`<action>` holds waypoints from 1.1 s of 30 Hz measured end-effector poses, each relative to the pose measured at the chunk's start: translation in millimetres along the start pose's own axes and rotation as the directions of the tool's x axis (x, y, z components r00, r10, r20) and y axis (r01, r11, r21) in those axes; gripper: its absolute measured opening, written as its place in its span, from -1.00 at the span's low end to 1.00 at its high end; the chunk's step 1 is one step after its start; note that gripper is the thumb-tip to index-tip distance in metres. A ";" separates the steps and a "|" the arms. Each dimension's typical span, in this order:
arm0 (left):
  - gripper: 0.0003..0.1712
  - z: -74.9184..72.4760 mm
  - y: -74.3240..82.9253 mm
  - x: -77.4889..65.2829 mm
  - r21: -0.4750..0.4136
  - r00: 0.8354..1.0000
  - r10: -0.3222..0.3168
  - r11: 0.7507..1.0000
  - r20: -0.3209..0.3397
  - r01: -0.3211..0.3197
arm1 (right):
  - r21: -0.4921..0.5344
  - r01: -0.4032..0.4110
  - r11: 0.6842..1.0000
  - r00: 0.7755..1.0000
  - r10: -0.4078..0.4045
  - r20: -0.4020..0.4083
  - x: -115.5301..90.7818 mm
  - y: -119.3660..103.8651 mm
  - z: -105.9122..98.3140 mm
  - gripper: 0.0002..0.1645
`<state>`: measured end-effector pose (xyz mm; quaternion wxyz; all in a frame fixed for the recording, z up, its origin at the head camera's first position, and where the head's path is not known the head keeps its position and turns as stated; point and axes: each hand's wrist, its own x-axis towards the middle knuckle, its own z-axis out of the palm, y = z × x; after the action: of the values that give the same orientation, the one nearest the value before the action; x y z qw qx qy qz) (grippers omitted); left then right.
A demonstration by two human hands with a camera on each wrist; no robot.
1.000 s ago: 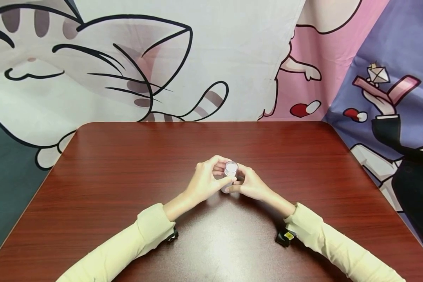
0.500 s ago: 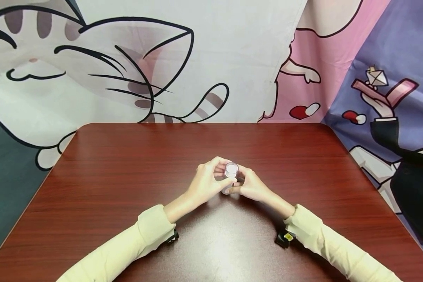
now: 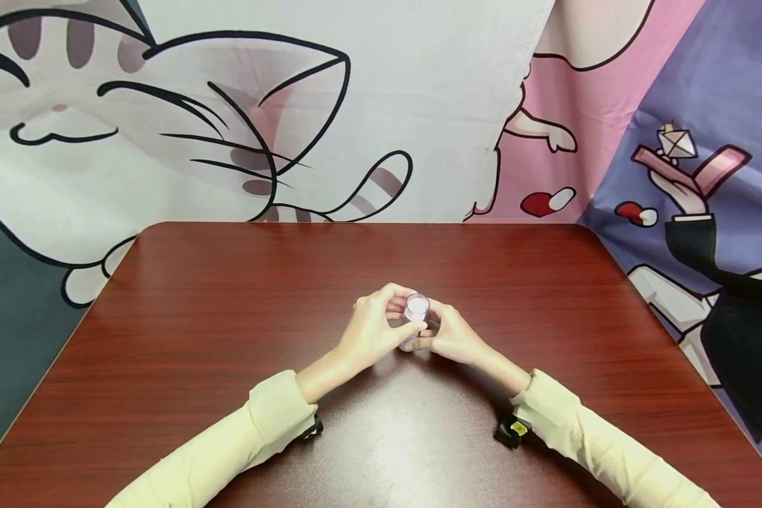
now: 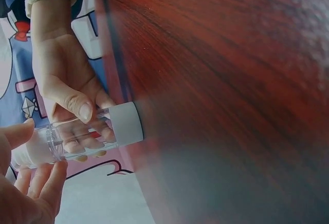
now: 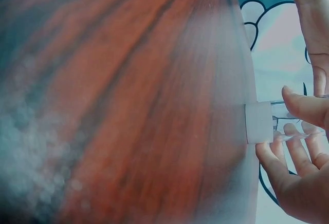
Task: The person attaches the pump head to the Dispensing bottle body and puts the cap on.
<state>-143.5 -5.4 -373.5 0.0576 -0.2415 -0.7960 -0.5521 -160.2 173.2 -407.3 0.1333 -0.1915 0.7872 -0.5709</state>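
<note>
In the head view, my left hand (image 3: pixel 376 323) and my right hand (image 3: pixel 455 333) meet at a small clear cylindrical bottle (image 3: pixel 417 305) in mid-table. The left wrist view shows a white base (image 4: pixel 127 125) on it, a transparent body and a whitish cap (image 4: pixel 37 148) at the other end. Fingers and thumb of my left hand pinch the cap end. Below them my right hand grips the see-through body, its fingers showing through the wall. The white base (image 5: pixel 258 123) appears low, close over the table top, in the right wrist view.
The dark red wooden table (image 3: pixel 241 282) has rounded far corners. Behind it hangs a cloth backdrop (image 3: pixel 457 106) with cartoon drawings. Black wrist devices (image 3: pixel 511 430) sit under the cream sleeves (image 3: pixel 279 406), and glare lies on the table's near part.
Both hands keep their hold on the bottle in almost the same place. The whole head view has shifted very slightly.
</note>
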 end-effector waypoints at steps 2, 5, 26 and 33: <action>-0.54 0.2 0.1 0.3 0.004 1.000 -0.004 1.000 -0.005 0.004 | 0.001 -0.003 1.000 1.000 0.003 0.002 0.4 0.5 -0.3 -0.23; -0.54 0.5 -0.1 0.9 0.015 1.000 -0.006 1.000 -0.011 0.007 | -0.030 0.002 1.000 1.000 -0.002 0.006 1.1 1.4 -1.8 -0.23; -0.49 -2.3 -10.0 2.4 0.158 1.000 0.019 0.987 0.018 -0.022 | -0.384 0.128 0.914 0.992 -0.117 0.052 5.1 -1.7 -11.2 -0.36; -0.48 -14.5 -13.5 -4.1 0.184 0.998 0.027 0.982 0.054 -0.037 | -0.431 0.171 0.886 0.985 -0.159 0.064 0.1 -1.3 -19.2 -0.30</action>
<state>-148.5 -23.6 -380.9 0.0683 -0.2618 -0.8409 -0.4686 -168.3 189.1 -400.1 0.0487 -0.2902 0.8737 -0.3875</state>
